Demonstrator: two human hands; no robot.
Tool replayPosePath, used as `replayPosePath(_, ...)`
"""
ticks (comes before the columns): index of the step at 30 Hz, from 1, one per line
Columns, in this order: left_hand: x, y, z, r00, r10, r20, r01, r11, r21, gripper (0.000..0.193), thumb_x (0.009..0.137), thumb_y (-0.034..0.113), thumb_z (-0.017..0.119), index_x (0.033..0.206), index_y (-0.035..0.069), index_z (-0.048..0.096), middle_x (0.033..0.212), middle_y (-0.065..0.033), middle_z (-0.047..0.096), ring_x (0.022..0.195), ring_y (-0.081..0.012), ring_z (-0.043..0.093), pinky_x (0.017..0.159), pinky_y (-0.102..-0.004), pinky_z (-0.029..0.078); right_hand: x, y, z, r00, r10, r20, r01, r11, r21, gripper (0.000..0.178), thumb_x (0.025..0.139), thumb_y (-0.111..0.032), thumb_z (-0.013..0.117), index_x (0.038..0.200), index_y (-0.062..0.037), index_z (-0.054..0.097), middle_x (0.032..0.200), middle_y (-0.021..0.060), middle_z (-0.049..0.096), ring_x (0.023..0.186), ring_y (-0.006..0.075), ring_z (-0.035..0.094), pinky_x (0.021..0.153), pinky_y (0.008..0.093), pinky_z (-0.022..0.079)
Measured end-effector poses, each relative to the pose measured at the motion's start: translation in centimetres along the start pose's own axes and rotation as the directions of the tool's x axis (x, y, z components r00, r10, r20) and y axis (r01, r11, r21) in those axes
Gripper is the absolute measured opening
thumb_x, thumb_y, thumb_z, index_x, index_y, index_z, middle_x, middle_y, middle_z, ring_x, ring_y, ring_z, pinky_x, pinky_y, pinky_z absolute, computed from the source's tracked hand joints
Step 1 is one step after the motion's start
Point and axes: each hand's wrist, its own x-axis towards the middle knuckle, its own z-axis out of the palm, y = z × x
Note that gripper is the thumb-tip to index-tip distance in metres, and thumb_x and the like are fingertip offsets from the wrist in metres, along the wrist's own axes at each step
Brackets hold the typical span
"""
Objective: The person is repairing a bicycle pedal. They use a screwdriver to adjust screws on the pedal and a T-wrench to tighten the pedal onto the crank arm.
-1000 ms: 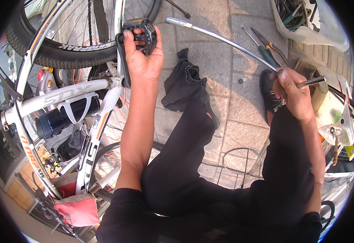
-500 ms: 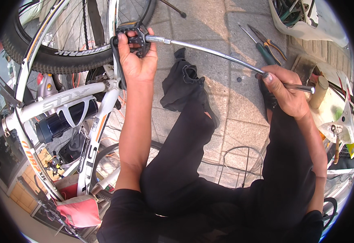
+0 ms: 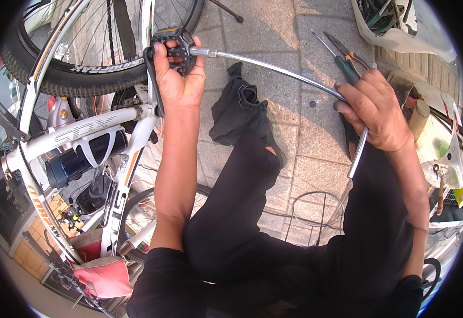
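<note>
My left hand [image 3: 181,85] is wrapped round a black bicycle pedal [image 3: 174,38], thumb and fingers on its two sides. The pedal sits by the black crank arm [image 3: 153,87] of a white bicycle. From the pedal's outer end runs a long chrome T-handle socket wrench [image 3: 274,67], its socket end against the pedal. My right hand [image 3: 374,111] closes round the wrench's cross handle at the far right end, and the handle's lower end sticks out below my fist. Where shaft and handle meet is partly hidden by my fingers.
A screwdriver [image 3: 342,68] and pliers [image 3: 338,43] lie on the paving beyond my right hand. A white container [image 3: 369,37] of tools stands at the upper right. The bicycle frame [image 3: 146,132] and tyre [image 3: 104,79] fill the left. A wire ring stand [image 3: 316,212] is between my legs.
My right hand has turned the wrench's cross handle from nearly level to steeply upright. My left hand stays on the pedal, and the socket end keeps its place.
</note>
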Motion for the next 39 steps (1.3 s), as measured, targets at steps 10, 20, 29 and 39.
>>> replayPosePath(10,0.0,0.0,0.0,1.0,-0.012,0.007,0.012,1.0,0.01,0.013,0.093,0.016,0.077,0.099,0.009,0.068,0.088,-0.0006,0.072,0.091,-0.0211,0.073,0.098,-0.0561,0.059,-0.1,0.2,0.9,0.995,0.003,-0.097,-0.008,0.999,-0.048,0.032,0.084,-0.008,0.079,0.113,-0.0015,0.069,0.08,0.0075,0.055,0.073,0.0284,0.055,0.071,0.0417,0.046)
replayPosePath(20,0.0,-0.3,0.0,1.0,0.029,-0.005,-0.029,0.999,0.039,0.014,0.093,0.017,0.077,0.099,0.009,0.068,0.09,0.0,0.072,0.092,-0.0195,0.073,0.098,-0.0548,0.06,-0.3,-0.9,0.9,0.82,0.529,0.217,-0.542,0.598,0.59,0.021,0.102,-0.017,0.067,0.107,0.0032,0.071,0.07,0.0042,0.054,0.063,0.0188,0.051,0.062,0.0356,0.045)
replayPosePath(29,0.3,-0.5,-0.3,1.0,0.017,0.008,-0.018,0.999,0.032,0.013,0.095,0.015,0.075,0.102,0.007,0.067,0.091,-0.0015,0.07,0.096,-0.0224,0.072,0.1,-0.0549,0.059,-0.1,0.1,0.6,0.508,0.452,0.734,-0.541,-0.495,0.68,0.033,0.109,-0.025,0.057,0.101,0.0056,0.066,0.062,-0.0053,0.039,0.047,0.0046,0.028,0.045,0.0244,0.023)
replayPosePath(39,-0.1,-0.2,-0.4,1.0,0.018,0.015,-0.019,0.999,0.045,0.023,0.097,0.021,0.074,0.11,0.006,0.064,0.099,-0.0058,0.07,0.106,-0.028,0.07,0.105,-0.0569,0.056,-0.1,-0.7,0.6,0.482,0.544,0.687,-0.57,-0.4,0.718,0.034,0.107,-0.027,0.06,0.1,0.0049,0.068,0.058,-0.0063,0.035,0.047,0.0043,0.028,0.044,0.0247,0.022)
